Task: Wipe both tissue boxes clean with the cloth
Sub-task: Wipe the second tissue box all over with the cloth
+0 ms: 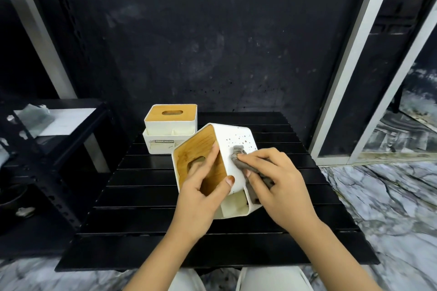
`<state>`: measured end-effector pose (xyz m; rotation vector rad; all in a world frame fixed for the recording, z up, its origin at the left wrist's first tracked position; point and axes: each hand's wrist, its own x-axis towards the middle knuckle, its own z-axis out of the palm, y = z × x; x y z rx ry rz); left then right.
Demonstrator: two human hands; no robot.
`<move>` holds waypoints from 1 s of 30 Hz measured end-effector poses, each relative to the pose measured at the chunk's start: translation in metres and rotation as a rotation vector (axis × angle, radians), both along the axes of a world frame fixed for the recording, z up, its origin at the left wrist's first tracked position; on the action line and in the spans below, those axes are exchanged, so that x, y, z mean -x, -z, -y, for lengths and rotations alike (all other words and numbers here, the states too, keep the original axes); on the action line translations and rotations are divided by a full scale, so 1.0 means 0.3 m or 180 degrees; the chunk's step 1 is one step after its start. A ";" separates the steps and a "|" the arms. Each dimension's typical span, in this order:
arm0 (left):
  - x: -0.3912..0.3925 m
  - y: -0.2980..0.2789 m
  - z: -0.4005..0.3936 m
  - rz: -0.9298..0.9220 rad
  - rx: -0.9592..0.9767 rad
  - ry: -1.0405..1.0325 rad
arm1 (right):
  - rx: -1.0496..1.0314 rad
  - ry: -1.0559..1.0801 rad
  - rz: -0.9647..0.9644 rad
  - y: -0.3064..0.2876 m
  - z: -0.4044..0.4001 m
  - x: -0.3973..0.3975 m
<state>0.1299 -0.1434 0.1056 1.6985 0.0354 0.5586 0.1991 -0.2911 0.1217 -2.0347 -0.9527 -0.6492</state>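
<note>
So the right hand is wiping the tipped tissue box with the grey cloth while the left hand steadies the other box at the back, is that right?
Not quite. In the head view the left hand steadies the same tipped tissue box that the right hand wipes with the grey cloth. The back box stands untouched.

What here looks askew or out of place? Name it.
Only the nearer white tissue box with a bamboo lid: it is tipped on its side, held by the left hand while the right hand rubs the grey cloth on it. Nothing looks spilled or damaged.
</note>
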 end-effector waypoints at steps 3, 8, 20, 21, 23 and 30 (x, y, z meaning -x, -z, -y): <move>0.001 0.003 0.000 0.0041 -0.0039 0.0029 | -0.0040 -0.0086 0.0120 -0.004 -0.005 0.027; -0.003 -0.002 0.002 0.0009 -0.0114 0.0021 | -0.0057 -0.0180 0.0011 -0.029 -0.025 0.003; -0.003 -0.001 -0.004 0.0057 0.0040 -0.0003 | -0.0144 -0.0232 -0.0035 -0.017 -0.044 0.011; -0.003 0.000 -0.008 0.0057 0.0055 -0.0018 | -0.0177 -0.0223 -0.0093 -0.015 -0.044 0.000; 0.001 0.001 -0.018 0.0043 0.0068 -0.0027 | -0.0254 -0.0181 -0.0244 -0.001 -0.040 -0.021; 0.007 -0.011 -0.073 -0.0100 -0.0292 -0.0053 | -0.0421 -0.0021 -0.0562 0.070 0.004 -0.046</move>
